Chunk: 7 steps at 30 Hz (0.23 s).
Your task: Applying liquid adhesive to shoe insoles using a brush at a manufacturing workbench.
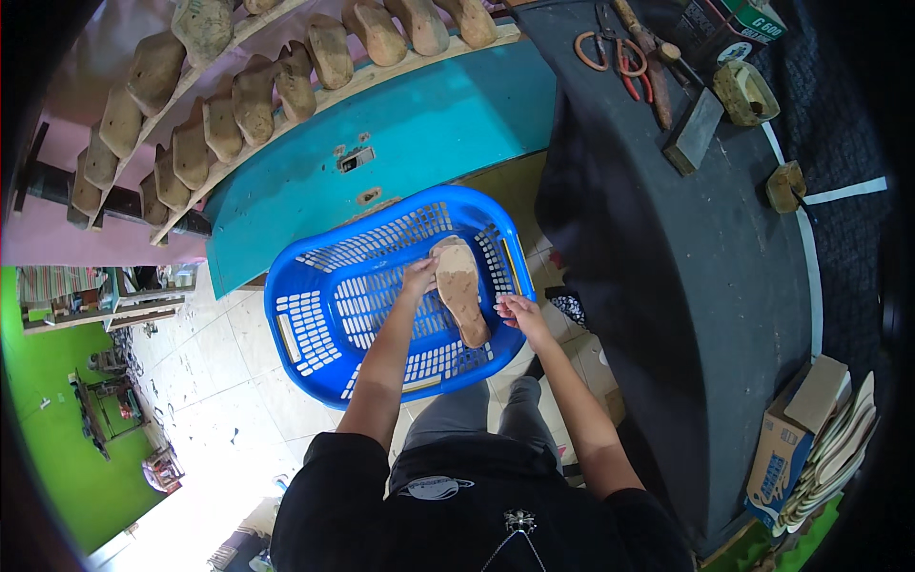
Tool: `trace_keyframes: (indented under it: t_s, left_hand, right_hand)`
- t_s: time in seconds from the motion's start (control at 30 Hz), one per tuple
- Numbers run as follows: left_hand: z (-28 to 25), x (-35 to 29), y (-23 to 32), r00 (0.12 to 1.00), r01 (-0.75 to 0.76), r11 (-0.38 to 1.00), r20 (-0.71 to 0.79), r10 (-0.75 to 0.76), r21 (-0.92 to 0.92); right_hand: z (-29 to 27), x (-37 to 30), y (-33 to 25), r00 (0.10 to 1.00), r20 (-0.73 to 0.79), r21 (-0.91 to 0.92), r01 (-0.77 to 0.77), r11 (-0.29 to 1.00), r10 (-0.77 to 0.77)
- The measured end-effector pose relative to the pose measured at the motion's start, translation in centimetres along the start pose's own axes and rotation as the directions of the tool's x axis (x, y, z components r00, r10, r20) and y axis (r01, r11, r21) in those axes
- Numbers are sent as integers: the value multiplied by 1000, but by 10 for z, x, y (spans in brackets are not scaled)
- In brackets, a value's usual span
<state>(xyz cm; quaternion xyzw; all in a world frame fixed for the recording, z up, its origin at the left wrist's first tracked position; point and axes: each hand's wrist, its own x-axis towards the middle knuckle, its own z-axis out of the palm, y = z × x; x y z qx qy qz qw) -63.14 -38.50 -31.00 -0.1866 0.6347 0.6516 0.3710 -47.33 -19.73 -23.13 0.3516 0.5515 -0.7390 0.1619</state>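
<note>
A wooden shoe last (460, 296), sole side up with a paler patch at its broad end, is held over a blue plastic laundry basket (315, 386). My left hand (419, 278) grips the last by the edge near its broad end. Just right of the last, my right hand (519, 313) hovers by the basket's right side, its fingers loosely bent and apart from the last. Slotted walls and floor of the basket show around the last.
Several wooden shoe lasts (253, 100) stand on rack rails (348, 91) at the far left, above a teal board (429, 124). On the right, a dark covered table (724, 286) bears pincers (596, 52), a dark block (693, 132) and a cardboard box (786, 443) beside stacked sole-shaped pieces (839, 448).
</note>
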Motion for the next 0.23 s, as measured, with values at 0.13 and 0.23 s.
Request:
trace_keyframes:
  t_s: [0.13, 0.23]
  left_hand:
    - [-8, 22, -14, 995, -55, 975, -74, 72, 216]
    - [-15, 35, -21, 989, -83, 898, -77, 129, 432]
  right_hand:
    - [9, 9, 9, 999, 28, 0, -20, 1000, 20]
    - [14, 10, 13, 998, 35, -31, -54, 998, 55]
